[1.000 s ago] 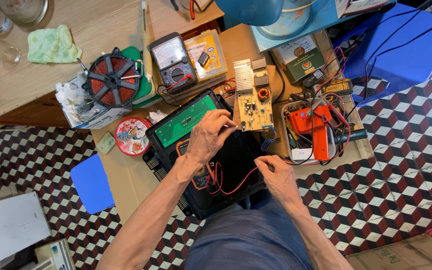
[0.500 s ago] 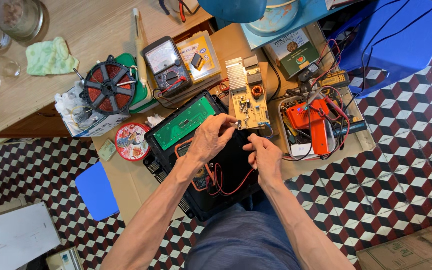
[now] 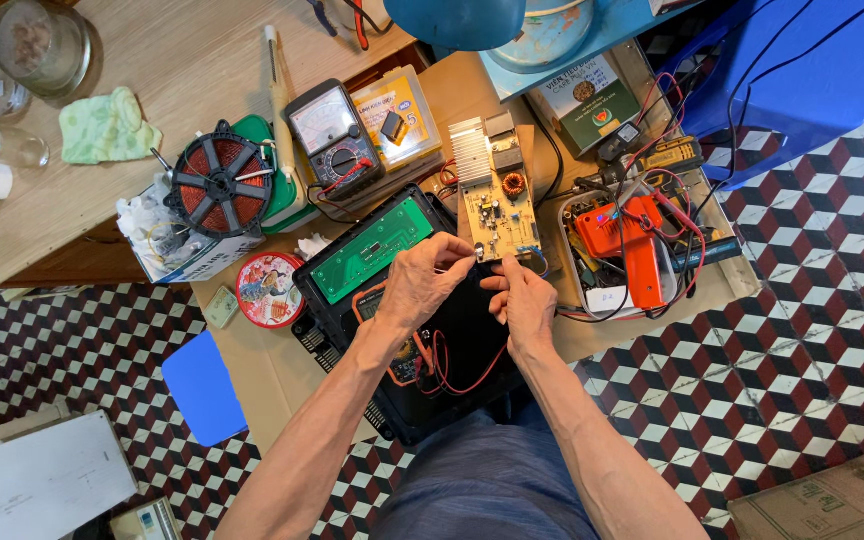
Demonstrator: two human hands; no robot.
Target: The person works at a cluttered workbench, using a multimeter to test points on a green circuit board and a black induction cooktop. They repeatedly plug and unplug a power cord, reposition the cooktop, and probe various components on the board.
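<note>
A black appliance housing [image 3: 452, 375] lies open on the low brown table [image 3: 252, 360], with a green circuit board [image 3: 372, 250] on its far left corner and red wires [image 3: 452, 370] across it. A beige circuit board [image 3: 500, 215] with a silver heat sink [image 3: 470, 150] lies just beyond. My left hand [image 3: 427, 285] pinches a small pale part at the beige board's near edge. My right hand [image 3: 517, 300] is right beside it, fingers curled toward the same spot; what they hold is hidden.
An analog multimeter [image 3: 327, 135], a red wire coil [image 3: 222, 185] on a white box and a round red tin [image 3: 269, 290] sit left. A tray with a red tool [image 3: 632, 240] and cables is right. A blue stool [image 3: 812, 80] stands far right on the checkered floor.
My right hand has moved up and left from the housing's near right side to meet my left hand at the beige board's edge. The left hand stayed in place.
</note>
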